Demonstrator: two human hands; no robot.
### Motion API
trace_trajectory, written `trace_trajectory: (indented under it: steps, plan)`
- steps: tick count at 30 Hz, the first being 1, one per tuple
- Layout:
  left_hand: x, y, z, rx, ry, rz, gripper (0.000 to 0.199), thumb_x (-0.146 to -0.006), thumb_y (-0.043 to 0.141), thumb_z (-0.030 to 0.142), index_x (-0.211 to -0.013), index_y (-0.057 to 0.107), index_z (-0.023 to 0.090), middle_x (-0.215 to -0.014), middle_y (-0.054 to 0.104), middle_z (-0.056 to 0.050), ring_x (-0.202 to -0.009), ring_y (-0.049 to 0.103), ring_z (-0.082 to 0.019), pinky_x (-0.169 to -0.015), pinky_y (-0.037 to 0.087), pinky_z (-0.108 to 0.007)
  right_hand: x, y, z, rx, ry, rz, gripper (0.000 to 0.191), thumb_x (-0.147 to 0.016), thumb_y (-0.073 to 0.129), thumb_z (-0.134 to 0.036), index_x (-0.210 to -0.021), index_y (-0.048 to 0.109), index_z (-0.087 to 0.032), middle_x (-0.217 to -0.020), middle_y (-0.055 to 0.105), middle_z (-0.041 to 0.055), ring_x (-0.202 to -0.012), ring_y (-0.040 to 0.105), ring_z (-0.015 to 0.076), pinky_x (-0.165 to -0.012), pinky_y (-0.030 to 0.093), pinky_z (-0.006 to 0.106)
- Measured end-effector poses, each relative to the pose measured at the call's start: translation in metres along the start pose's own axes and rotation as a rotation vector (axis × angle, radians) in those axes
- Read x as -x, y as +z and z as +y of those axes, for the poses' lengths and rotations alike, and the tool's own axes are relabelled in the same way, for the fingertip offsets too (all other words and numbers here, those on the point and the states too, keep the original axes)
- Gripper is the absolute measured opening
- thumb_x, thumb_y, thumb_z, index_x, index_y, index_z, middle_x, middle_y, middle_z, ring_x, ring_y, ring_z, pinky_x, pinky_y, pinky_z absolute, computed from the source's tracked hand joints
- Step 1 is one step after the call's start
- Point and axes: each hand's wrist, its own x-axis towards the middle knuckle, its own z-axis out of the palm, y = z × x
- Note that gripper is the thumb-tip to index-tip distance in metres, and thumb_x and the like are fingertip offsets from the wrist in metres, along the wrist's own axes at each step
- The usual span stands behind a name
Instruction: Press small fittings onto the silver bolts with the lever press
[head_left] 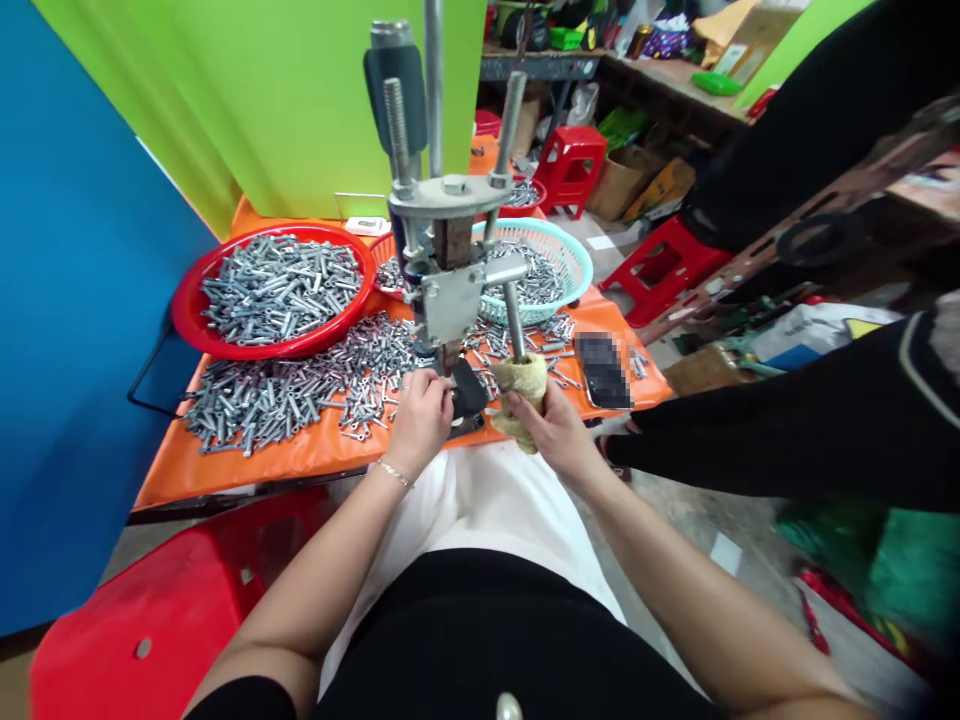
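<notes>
A metal hand press (453, 300) stands at the front edge of the orange-covered table (292, 470). My left hand (422, 415) is at the base of the press, its fingers pinched at a small metal piece under the ram. My right hand (551, 425) is wrapped round the cloth-covered lever handle (523, 385), right of the press. Loose metal bolt-like parts (255, 400) lie heaped left of the press. More of them fill a red basin (360, 305) and a light blue basket (581, 265).
A phone (602, 370) lies at the table's right end. Red stools (574, 165) stand behind and right, and a red chair (150, 620) is at lower left. Another person's dark-clothed leg (787, 430) is close on the right. Blue and green panels border the left side.
</notes>
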Motion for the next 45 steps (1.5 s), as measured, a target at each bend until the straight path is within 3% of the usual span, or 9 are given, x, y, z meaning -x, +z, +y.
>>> trace_trajectory:
  steps: [9, 17, 20, 25, 29, 34, 38, 41, 45]
  plan:
    - [-0.010, 0.002, -0.004, -0.081, 0.124, -0.026, 0.014, -0.095, 0.053, 0.011, -0.094, 0.066, 0.017, -0.102, 0.058, -0.013, -0.099, 0.053, -0.028, -0.089, 0.051, -0.044, -0.001, 0.002, -0.002, -0.089, -0.007, -0.021, 0.054, -0.081, 0.072, -0.057, -0.115, 0.056, -0.018, -0.097, 0.061, 0.0036, -0.077, 0.054, 0.0123, -0.068, 0.050, 0.026]
    - [0.001, 0.021, -0.014, 0.037, 0.075, 0.141, 0.017, -0.097, 0.054, 0.016, -0.110, 0.064, 0.019, -0.105, 0.059, -0.011, -0.100, 0.057, -0.025, -0.093, 0.050, -0.041, 0.001, 0.001, -0.003, -0.070, 0.006, -0.020, 0.053, -0.082, 0.072, -0.055, -0.116, 0.056, -0.019, -0.099, 0.062, 0.0039, -0.079, 0.055, 0.0127, -0.069, 0.050, 0.025]
    - [-0.001, 0.024, -0.010, 0.036, -0.004, 0.102, 0.028, -0.090, 0.061, 0.015, -0.117, 0.059, 0.016, -0.114, 0.060, -0.015, -0.110, 0.055, -0.029, -0.099, 0.047, -0.046, 0.001, 0.001, -0.004, -0.074, -0.004, -0.023, 0.053, -0.082, 0.072, -0.055, -0.118, 0.056, -0.019, -0.102, 0.063, 0.0045, -0.081, 0.057, 0.0134, -0.071, 0.051, 0.025]
    - [-0.012, 0.020, -0.011, 0.067, -0.146, -0.021, 0.026, -0.078, 0.062, 0.012, -0.103, 0.060, 0.018, -0.096, 0.062, -0.009, -0.097, 0.055, -0.029, -0.091, 0.048, -0.044, 0.002, 0.002, -0.003, -0.081, -0.011, -0.025, 0.055, -0.083, 0.073, -0.055, -0.121, 0.057, -0.019, -0.106, 0.064, 0.0054, -0.082, 0.057, 0.0129, -0.072, 0.051, 0.024]
    - [-0.019, 0.014, -0.013, 0.052, -0.101, -0.108, 0.026, -0.075, 0.058, 0.008, -0.099, 0.060, 0.018, -0.097, 0.061, -0.009, -0.099, 0.054, -0.028, -0.094, 0.047, -0.043, 0.001, 0.002, -0.003, -0.046, 0.006, -0.008, 0.058, -0.081, 0.075, -0.057, -0.121, 0.058, -0.019, -0.102, 0.064, 0.0044, -0.081, 0.057, 0.0130, -0.072, 0.053, 0.025]
    - [-0.018, 0.015, -0.007, -0.011, -0.077, -0.094, 0.027, -0.078, 0.056, 0.007, -0.102, 0.061, 0.018, -0.099, 0.060, -0.011, -0.102, 0.053, -0.029, -0.095, 0.047, -0.044, 0.001, 0.002, -0.002, -0.026, 0.017, 0.018, 0.060, -0.079, 0.076, -0.060, -0.119, 0.059, -0.019, -0.095, 0.062, 0.0029, -0.079, 0.055, 0.0127, -0.069, 0.052, 0.024]
    - [-0.012, -0.010, -0.019, -0.009, -0.121, -0.030, 0.033, -0.085, 0.061, 0.017, -0.119, 0.059, 0.018, -0.116, 0.060, -0.013, -0.111, 0.054, -0.028, -0.101, 0.047, -0.044, 0.004, 0.000, -0.003, -0.014, 0.016, 0.003, 0.057, -0.082, 0.075, -0.059, -0.120, 0.059, -0.020, -0.098, 0.063, 0.0035, -0.080, 0.056, 0.0126, -0.069, 0.051, 0.024]
    - [-0.005, -0.044, -0.048, -0.220, -0.350, 0.000, 0.021, -0.090, 0.062, 0.030, -0.106, 0.065, 0.017, -0.110, 0.062, -0.014, -0.112, 0.055, -0.032, -0.103, 0.045, -0.048, 0.005, -0.001, -0.002, -0.025, 0.020, -0.014, 0.058, -0.082, 0.075, -0.060, -0.121, 0.059, -0.021, -0.101, 0.063, 0.0036, -0.081, 0.056, 0.0129, -0.071, 0.053, 0.025]
    - [0.001, -0.064, -0.082, -0.461, -0.576, -0.191, 0.020, -0.086, 0.066, 0.038, -0.083, 0.068, 0.019, -0.105, 0.062, -0.017, -0.114, 0.054, -0.040, -0.098, 0.046, -0.052, 0.002, 0.002, 0.001, -0.051, 0.050, 0.032, 0.062, -0.077, 0.078, -0.063, -0.116, 0.058, -0.020, -0.095, 0.061, 0.0028, -0.077, 0.055, 0.0123, -0.067, 0.052, 0.025]
